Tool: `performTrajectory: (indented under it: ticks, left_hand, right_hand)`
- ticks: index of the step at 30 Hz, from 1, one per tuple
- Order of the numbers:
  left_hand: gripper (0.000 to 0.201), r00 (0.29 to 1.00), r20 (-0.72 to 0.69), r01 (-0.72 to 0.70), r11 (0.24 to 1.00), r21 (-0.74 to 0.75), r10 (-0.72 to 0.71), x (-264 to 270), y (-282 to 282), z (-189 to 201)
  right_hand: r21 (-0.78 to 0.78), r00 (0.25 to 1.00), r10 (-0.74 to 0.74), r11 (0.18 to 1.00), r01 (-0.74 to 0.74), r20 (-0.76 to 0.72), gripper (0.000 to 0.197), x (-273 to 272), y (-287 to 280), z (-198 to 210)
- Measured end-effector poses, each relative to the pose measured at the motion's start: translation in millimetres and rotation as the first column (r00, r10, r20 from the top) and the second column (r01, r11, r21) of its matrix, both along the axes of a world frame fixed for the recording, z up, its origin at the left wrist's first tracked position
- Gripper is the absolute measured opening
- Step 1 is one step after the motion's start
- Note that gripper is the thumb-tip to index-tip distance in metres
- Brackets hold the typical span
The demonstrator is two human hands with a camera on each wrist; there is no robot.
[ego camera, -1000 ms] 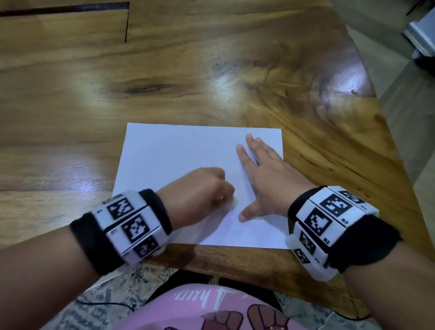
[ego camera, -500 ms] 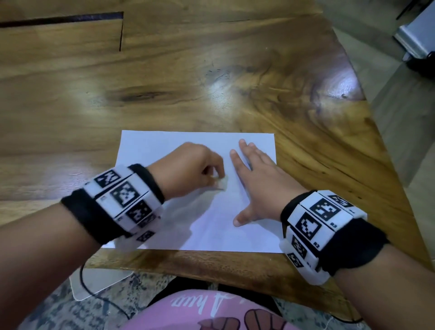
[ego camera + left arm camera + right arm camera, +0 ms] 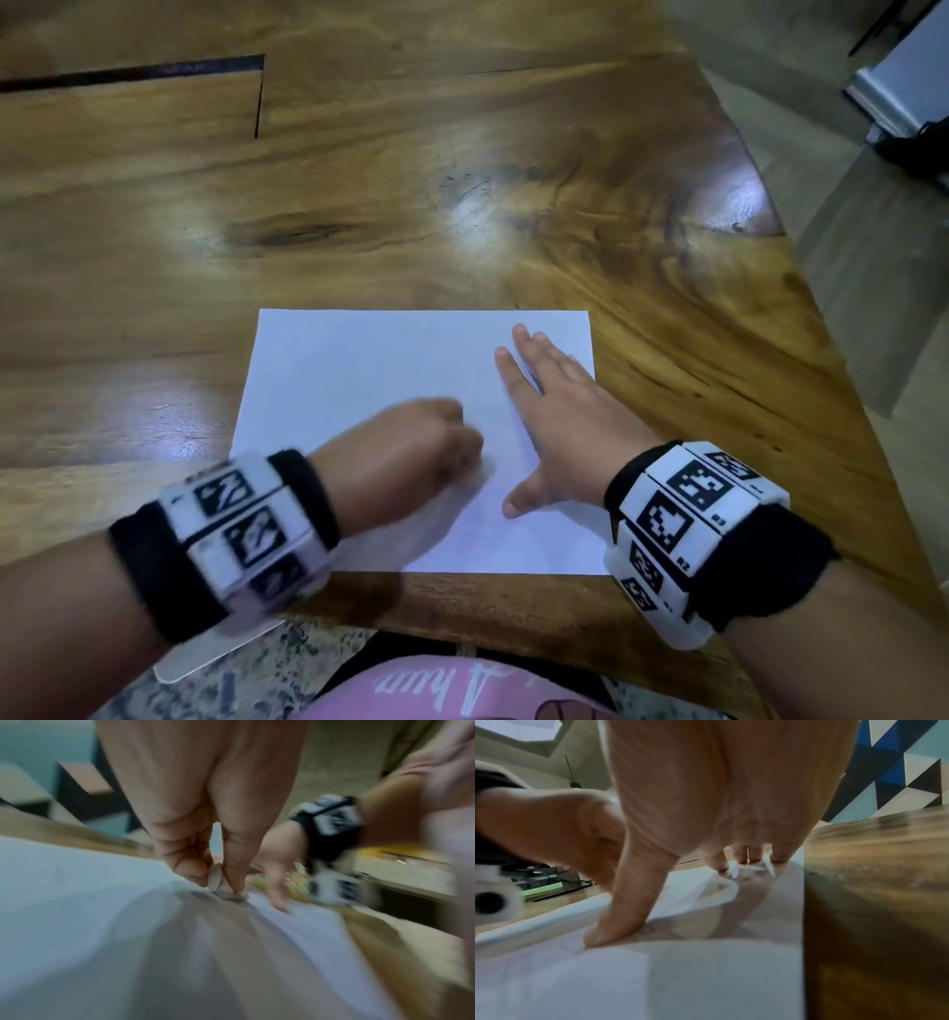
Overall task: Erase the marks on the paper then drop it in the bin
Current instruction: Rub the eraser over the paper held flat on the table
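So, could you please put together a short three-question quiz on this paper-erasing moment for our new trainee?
1. True or false: the right hand lies flat with spread fingers on the paper.
2. What does the left hand pinch against the sheet?
A. a pencil
B. a small eraser
C. a crumpled tissue
3. Fill in: the paper lies near the front edge of the wooden ____.

Key
1. True. The right wrist view shows the thumb and fingertips pressing the sheet down.
2. B. The left wrist view shows it between thumb and fingers, touching the paper.
3. table.
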State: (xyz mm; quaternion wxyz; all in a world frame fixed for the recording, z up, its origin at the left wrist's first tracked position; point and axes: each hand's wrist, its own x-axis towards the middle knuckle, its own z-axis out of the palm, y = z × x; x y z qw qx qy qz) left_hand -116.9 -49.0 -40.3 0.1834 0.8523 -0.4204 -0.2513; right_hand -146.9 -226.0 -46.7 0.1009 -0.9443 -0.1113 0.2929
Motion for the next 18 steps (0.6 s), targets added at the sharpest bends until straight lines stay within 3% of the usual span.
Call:
performTrajectory:
  ticks: [4,10,15,18]
  left_hand:
    - [0.006,0.976,0.078,-0.204,0.979,-0.027,0.205,34,-25,-5]
    - [0.012,0.999,0.04,-0.008,1.0,0.026,0.007,-18,16,-6]
    - [0.016,0.997,0.066,-0.035,0.998,0.057,0.031,-29,24,-9]
    - [0.018,0.996,0.057,-0.068,0.996,0.066,0.064,-31,24,-10]
  right_hand:
    - [-0.008,1.0,0.001,1.0,-0.001,0.01,0.135,0,0,-1]
    - [0.009,1.0,-0.012,1.0,0.012,0.008,0.136,0,-1,-2]
    - [0.025,0.999,-0.046,0.999,0.046,0.0,0.137,-1,-5,-4]
    - [-0.007,0.988,-0.154,0.988,0.154,-0.009,0.139,0,-20,-2]
